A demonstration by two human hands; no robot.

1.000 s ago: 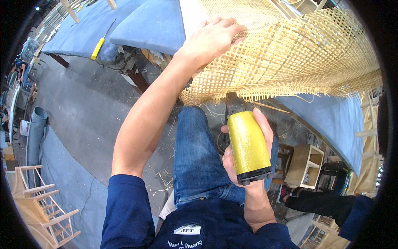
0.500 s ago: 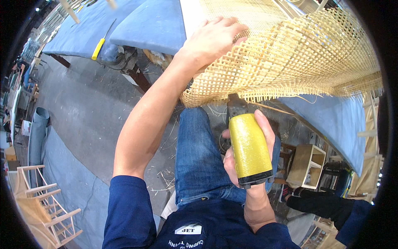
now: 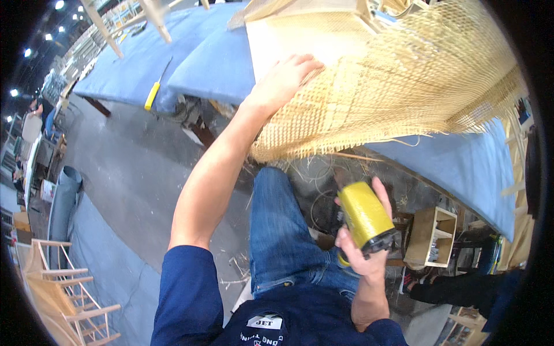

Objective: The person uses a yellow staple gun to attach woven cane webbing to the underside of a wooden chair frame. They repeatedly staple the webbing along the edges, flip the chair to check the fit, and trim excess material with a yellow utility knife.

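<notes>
Woven pale cane webbing sheet (image 3: pixel 392 98) is draping over the blue padded worktop (image 3: pixel 461 167), left hand (image 3: pixel 283 83) pressing flat, while right hand (image 3: pixel 360 251), fingers gripping a yellow cylindrical power tool (image 3: pixel 365 216), is risking snagging frayed strands beneath that edge.

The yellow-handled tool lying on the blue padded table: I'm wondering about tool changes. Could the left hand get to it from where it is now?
Probably not without leaning. The left hand rests on the woven cane sheet, and the yellow-handled tool lies well off to the left on the blue padded table. Nothing stands between them.
</notes>
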